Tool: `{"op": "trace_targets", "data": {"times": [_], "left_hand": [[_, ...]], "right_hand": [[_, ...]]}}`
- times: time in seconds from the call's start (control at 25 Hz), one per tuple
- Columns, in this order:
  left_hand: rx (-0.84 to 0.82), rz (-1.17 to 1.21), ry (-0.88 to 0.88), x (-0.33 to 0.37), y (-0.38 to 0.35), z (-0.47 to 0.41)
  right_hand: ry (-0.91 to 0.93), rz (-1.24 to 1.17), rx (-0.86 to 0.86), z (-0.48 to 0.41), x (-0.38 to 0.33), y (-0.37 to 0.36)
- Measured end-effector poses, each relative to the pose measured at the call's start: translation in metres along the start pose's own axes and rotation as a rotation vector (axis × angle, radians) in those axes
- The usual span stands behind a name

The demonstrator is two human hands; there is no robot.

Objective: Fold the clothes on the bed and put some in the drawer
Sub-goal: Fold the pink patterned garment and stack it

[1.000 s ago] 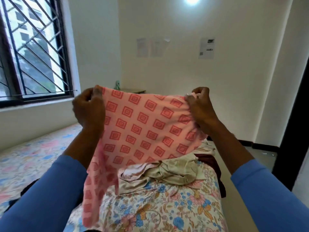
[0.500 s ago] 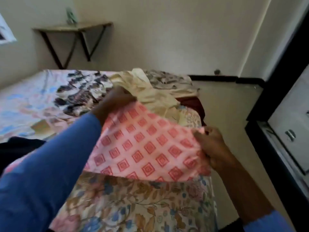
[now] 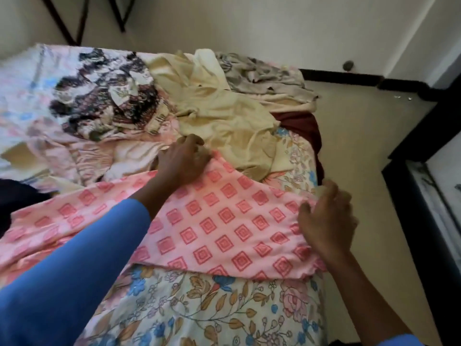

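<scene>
A pink garment with red squares [image 3: 219, 221] lies spread across the near part of the bed [image 3: 199, 310]. My left hand [image 3: 184, 158] grips its far edge, next to the cream garment. My right hand [image 3: 326, 218] holds its right edge at the side of the bed, thumb on top of the cloth. A pile of unfolded clothes sits further back: a cream garment [image 3: 219, 113], a dark patterned one [image 3: 99, 96], a grey printed one [image 3: 262, 73] and pale pink pieces [image 3: 82, 156].
A maroon cloth [image 3: 301, 126] hangs over the bed's right edge. Bare floor [image 3: 361, 146] runs along the right side. A dark-framed piece of furniture [image 3: 429, 196] stands at the far right. The legs of a wall table [image 3: 74, 21] show at top left.
The pink garment, held up in the air a second ago, has come down flat onto the bed. My view has tipped down, and both hands have lowered with the cloth.
</scene>
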State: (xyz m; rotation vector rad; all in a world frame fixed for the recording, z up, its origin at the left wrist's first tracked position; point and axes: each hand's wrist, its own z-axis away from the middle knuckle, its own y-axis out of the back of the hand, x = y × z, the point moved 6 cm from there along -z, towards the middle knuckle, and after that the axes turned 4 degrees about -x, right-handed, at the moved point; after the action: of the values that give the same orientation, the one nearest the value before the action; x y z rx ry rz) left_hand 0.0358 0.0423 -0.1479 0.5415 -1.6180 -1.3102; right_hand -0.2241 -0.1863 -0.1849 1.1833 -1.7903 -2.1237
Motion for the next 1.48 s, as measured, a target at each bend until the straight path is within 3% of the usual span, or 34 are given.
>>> {"op": "trace_targets", "data": {"times": [0.08,0.12,0.24,0.36,0.48,0.64,0.76,0.92,1.04,1.2,1.24,1.32,1.4,1.48], "left_hand": [[0.032,-0.026,-0.032,-0.029,0.027,0.029],[0.028,-0.025,-0.034,-0.048,0.037,0.042],[-0.035,0.022,0.089,-0.128,0.071,0.082],[-0.112,-0.080,0.257,-0.192,0.090,0.109],[-0.235,-0.017,0.228,-0.211,0.080,0.113],[-0.120,0.049,0.158,-0.216,0.080,0.100],[-0.175,0.111,0.279,-0.240,0.090,0.102],[-0.307,-0.033,0.414,-0.261,0.093,0.123],[-0.132,0.059,0.430,-0.268,0.111,0.127],[0.341,0.194,0.508,-0.274,0.149,0.127],[0.462,0.282,0.554,-0.277,0.154,0.127],[0.642,0.762,0.615,-0.288,0.155,0.123],[0.615,1.164,0.592,-0.294,0.142,0.110],[0.433,0.991,0.610,-0.299,0.123,0.101]], "right_hand": [[0.278,-0.046,0.173,0.009,-0.046,0.004],[0.400,-0.147,0.178,0.015,-0.068,0.000],[0.657,-0.379,-0.019,0.050,-0.141,-0.043],[0.838,-0.270,-0.161,0.086,-0.182,-0.102],[0.855,0.005,-0.209,0.097,-0.186,-0.138],[0.844,0.132,-0.214,0.097,-0.181,-0.144],[0.826,0.159,-0.211,0.096,-0.182,-0.146],[0.886,0.089,-0.180,0.104,-0.186,-0.138],[1.003,0.110,-0.173,0.112,-0.190,-0.136],[0.971,0.154,-0.187,0.111,-0.190,-0.137],[0.967,0.163,-0.191,0.113,-0.190,-0.138],[0.972,0.188,-0.179,0.113,-0.194,-0.136],[0.942,0.111,-0.156,0.101,-0.217,-0.124],[0.900,-0.034,-0.064,0.082,-0.253,-0.110]]}}
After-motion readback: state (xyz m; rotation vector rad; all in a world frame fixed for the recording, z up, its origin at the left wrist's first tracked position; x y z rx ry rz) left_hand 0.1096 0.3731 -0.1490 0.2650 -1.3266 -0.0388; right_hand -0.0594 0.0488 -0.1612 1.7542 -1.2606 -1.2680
